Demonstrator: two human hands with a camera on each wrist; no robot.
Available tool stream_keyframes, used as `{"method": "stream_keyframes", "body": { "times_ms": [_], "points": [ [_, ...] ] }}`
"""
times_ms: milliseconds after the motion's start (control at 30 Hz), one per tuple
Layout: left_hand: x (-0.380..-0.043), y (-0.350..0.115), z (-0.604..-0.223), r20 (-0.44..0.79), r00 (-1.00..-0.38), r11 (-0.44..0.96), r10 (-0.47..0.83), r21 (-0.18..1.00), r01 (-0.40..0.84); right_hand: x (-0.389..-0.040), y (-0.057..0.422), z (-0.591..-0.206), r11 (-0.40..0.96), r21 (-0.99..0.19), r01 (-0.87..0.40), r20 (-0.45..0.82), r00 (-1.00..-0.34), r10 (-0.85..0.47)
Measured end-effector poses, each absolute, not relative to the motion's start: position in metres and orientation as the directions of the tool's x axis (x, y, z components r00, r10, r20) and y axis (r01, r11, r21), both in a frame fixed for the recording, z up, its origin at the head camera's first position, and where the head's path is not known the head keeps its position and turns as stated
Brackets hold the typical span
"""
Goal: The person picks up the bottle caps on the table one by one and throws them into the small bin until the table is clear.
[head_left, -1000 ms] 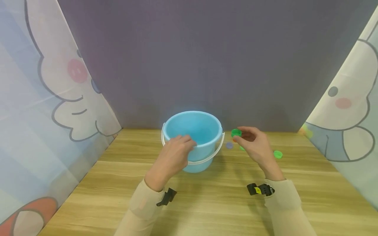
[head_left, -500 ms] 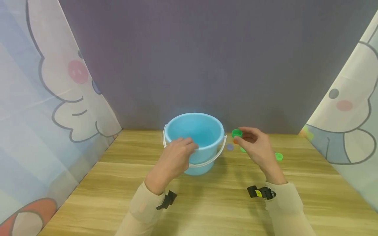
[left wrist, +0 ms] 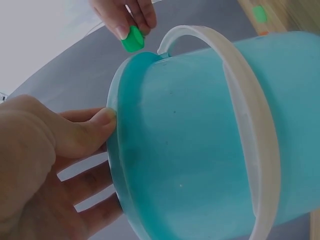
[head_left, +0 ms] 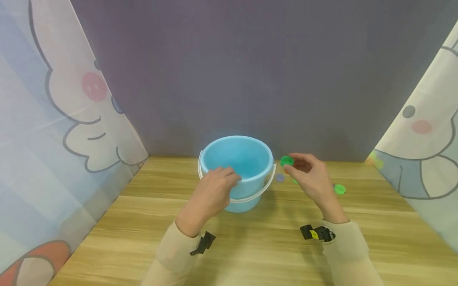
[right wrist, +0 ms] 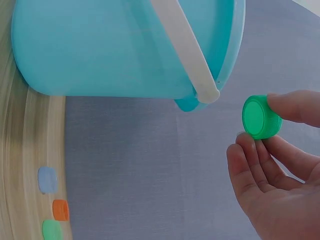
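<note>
My head view looked forward and down into the bucket (head_left: 248, 188); my left-wrist view faced it closely, my right-wrist view looked past its right side, both sharing its handle (left wrist: 265, 140).

From me, the bucket (head_left: 247, 190) hides its own floor and the fingertips of the left hand (head_left: 214, 188). At right, a dark speck (head_left: 334, 185) by a light-green cap (head_left: 340, 189) is too small to tell.

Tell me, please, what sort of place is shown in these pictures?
Probably an indoor tabletop booth, perhaps arranged for recording. A wood-grain table meets a plain grey backdrop, and cartoon-printed sheets enclose it on the left and right.
</note>
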State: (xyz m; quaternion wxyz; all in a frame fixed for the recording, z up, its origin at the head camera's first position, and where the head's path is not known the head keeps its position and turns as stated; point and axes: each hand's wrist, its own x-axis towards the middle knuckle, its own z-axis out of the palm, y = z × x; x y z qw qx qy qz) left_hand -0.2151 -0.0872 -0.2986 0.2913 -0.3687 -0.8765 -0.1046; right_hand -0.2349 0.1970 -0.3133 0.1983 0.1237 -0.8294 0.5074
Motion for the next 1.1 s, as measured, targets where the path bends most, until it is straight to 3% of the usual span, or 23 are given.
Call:
{"method": "stream_keyframes", "body": {
  "times_ms": [300,1100],
  "points": [
    [-0.2123,-0.0870,-0.2981,0.591,-0.561,0.703,0.580,-0.016,0.711,-0.2319,0.1961,-0.3077,0.430,-0.809,-0.400,0.442,-0.897,-0.002],
    [-0.2090,-0.0828,-0.2957,0.590,-0.531,0.673,0.609,-0.030,0.739,-0.2276,0.1921,-0.3040,0.406,-0.765,-0.501,0.549,-0.836,0.002]
  ]
}}
